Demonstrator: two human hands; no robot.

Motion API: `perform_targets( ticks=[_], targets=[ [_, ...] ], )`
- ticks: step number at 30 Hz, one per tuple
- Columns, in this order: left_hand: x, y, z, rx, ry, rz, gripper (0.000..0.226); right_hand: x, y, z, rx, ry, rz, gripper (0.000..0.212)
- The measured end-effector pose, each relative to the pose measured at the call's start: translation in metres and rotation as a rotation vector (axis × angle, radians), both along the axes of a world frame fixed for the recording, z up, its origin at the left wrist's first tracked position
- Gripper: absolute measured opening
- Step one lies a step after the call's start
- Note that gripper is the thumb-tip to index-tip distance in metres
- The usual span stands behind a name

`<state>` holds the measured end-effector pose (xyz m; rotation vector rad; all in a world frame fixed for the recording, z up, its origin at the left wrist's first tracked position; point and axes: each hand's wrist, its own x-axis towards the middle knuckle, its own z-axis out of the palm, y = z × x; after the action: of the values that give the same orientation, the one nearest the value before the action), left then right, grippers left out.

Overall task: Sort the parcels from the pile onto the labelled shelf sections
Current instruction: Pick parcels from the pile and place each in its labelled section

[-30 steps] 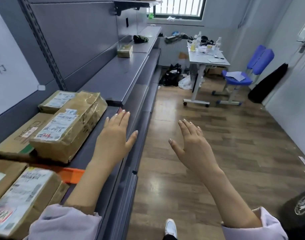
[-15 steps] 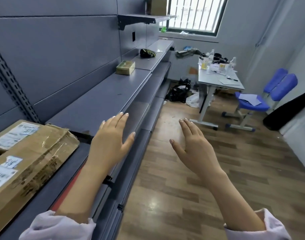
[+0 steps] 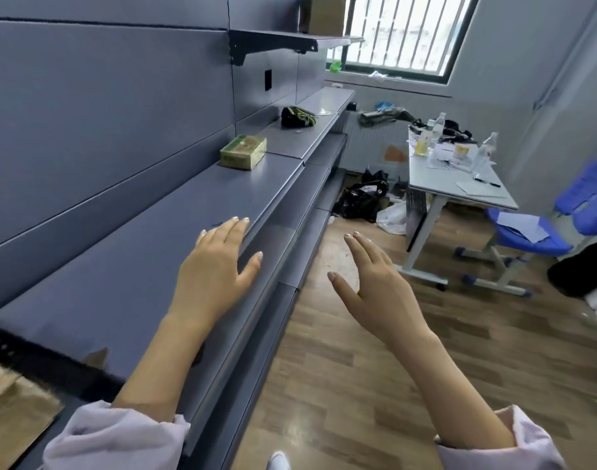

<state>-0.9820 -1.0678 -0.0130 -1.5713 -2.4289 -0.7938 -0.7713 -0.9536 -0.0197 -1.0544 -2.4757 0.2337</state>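
- Head view has swung right along the shelf [image 3: 121, 266]. The parcels that filled our left a second ago have shrunk to one cardboard parcel [image 3: 15, 408], cut off at the lower-left corner.
- Our left hand [image 3: 219, 266] is over the shelf edge, fingers spread, holding nothing.
- Our right hand [image 3: 375, 290] is over the floor, also spread and empty.
- We judge we're between parcels, ready to fetch another.

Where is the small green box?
Head view, left of centre: the small green box lies on the grey shelf, beyond the left hand, near the black bundle.
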Motion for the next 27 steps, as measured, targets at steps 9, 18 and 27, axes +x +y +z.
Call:
perform_targets(
  ticks=[9, 18, 27],
  targets=[
    [-0.092, 0.138, 0.022, -0.006, -0.016, 0.065, 0.060, -0.104, 0.152, 0.025, 0.023, 0.032, 0.054, 0.068],
    [-0.148, 0.220, 0.009, -0.075, -0.046, 0.140, 0.060, -0.172, 0.255, 0.012, -0.031, 0.029, 0.118, 0.066],
    [-0.199, 0.318, -0.018, -0.112, -0.085, 0.331, 0.062, -0.254, 0.387, -0.011, -0.074, -0.040, 0.306, 0.068]
  ],
)
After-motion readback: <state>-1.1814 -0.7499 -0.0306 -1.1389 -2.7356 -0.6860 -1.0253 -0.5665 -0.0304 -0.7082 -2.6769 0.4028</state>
